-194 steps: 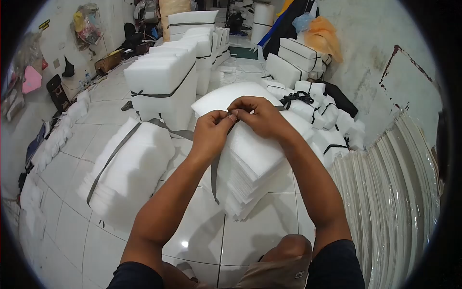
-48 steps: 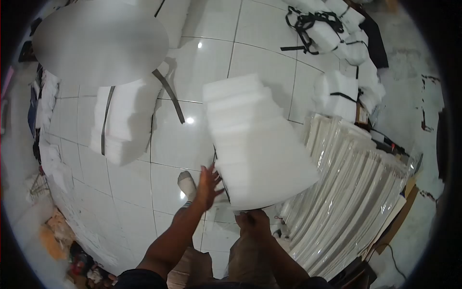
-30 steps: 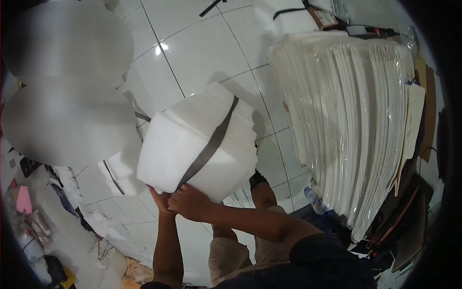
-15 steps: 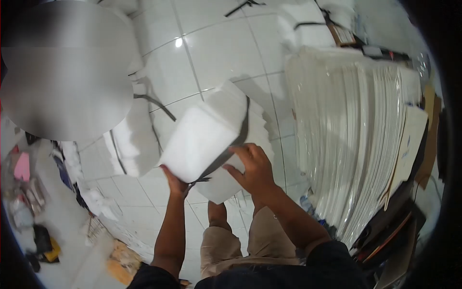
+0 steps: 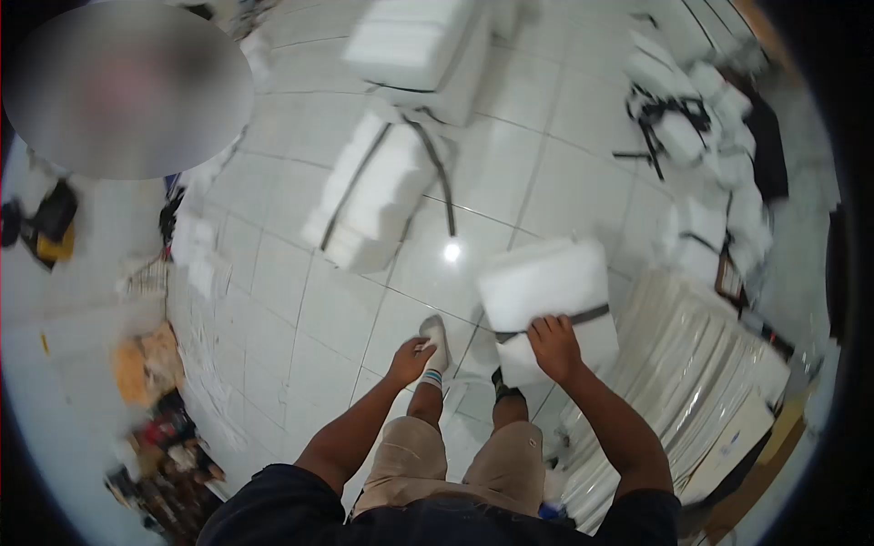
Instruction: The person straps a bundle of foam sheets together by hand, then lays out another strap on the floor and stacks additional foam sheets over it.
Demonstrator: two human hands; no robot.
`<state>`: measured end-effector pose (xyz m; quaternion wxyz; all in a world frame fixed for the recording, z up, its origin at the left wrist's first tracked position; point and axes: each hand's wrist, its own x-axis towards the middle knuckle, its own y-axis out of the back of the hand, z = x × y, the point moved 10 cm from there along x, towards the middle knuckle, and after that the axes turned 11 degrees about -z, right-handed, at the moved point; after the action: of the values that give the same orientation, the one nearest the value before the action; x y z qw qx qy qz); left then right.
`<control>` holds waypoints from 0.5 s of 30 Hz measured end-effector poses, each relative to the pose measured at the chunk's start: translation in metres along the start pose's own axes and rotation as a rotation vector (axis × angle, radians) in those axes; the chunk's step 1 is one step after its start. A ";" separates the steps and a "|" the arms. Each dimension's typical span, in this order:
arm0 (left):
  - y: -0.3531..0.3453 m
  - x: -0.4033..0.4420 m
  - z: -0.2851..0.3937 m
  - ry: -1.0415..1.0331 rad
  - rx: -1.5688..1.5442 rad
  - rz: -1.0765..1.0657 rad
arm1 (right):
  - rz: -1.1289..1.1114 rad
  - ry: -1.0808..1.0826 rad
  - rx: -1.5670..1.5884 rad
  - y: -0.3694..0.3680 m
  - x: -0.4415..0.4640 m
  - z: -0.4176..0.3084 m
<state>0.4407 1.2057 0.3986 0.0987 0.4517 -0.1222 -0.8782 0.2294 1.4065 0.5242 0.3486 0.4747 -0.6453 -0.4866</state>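
Since a moment before, the white bundle point(image 5: 546, 282) had shifted rightward and the left hand point(image 5: 410, 361) had come off it; that hand was narrow, fingers curled, with nothing visible in it, near the sock point(image 5: 435, 338). Fingers bent, the right hand point(image 5: 553, 346) gripped or pressed the flat, dark strap point(image 5: 590, 315) across the soft, blocky bundle, directly beneath it. Farther left, 1 layered foam stack point(image 5: 369, 205) lay strapped on glossy floor tiles point(image 5: 355, 305). Blue marks on a pale card point(image 5: 728, 446) were too small to read.
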 end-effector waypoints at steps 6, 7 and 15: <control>0.097 -0.151 -0.160 0.191 -0.060 0.329 | -0.283 -0.066 -0.089 -0.015 0.018 -0.001; 0.106 -0.175 -0.179 0.248 -0.157 0.349 | -0.348 -0.085 -0.072 -0.024 0.017 0.003; 0.124 -0.319 -0.285 0.493 -0.747 0.342 | -0.503 -0.357 0.060 -0.012 0.037 0.024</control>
<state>0.8638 1.1423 0.5214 0.4235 0.5534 0.1563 -0.7000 0.1992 1.3777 0.5057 0.0841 0.5367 -0.5726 -0.6140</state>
